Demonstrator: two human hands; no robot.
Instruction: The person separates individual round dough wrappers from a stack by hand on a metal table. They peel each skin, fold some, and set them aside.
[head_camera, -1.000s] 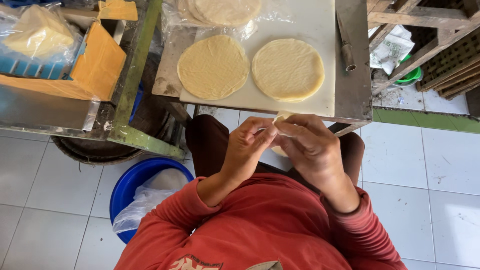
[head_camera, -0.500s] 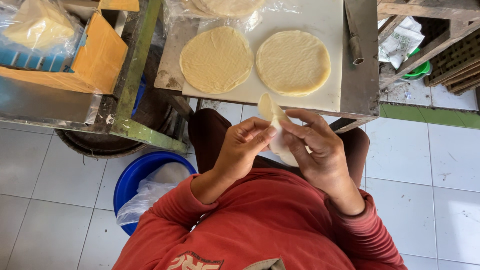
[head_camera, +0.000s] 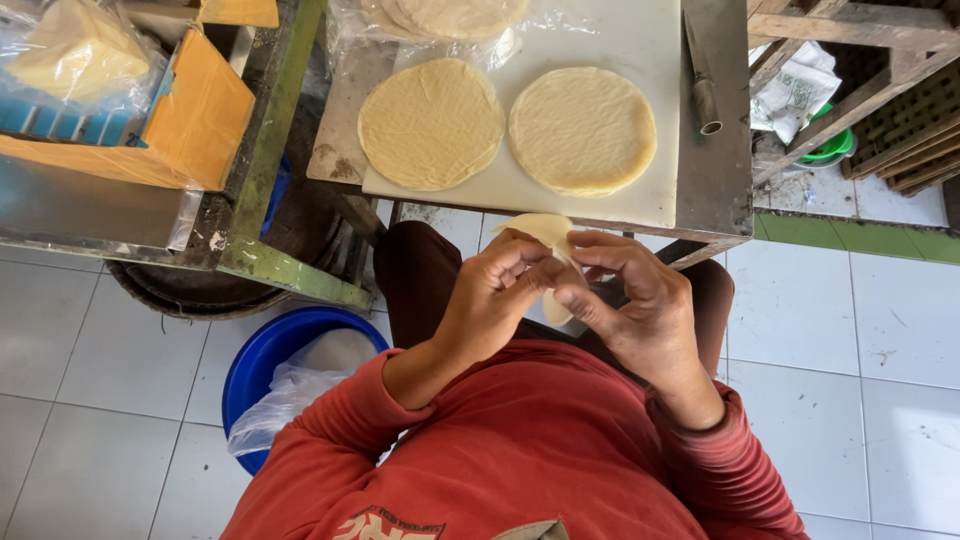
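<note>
Both hands meet above the lap, pinching one folded dough wrapper (head_camera: 545, 235) between them; the left hand (head_camera: 490, 300) closes thumb and forefinger on its near edge, while the right hand (head_camera: 635, 300) curls its fingers (head_camera: 600, 242) round the other side, thumb pressed to the pale lower tip; just beyond the grip, two flat dough rounds (head_camera: 432, 124) lie side by side on a white board (head_camera: 660, 60); below and left of the grip sits a blue tub (head_camera: 262, 350).

You wear a red long-sleeved shirt (head_camera: 520, 450), cuffs ribbed and bunched at the wrists, pale print on the chest, and dark brown trousers (head_camera: 420, 280).
</note>
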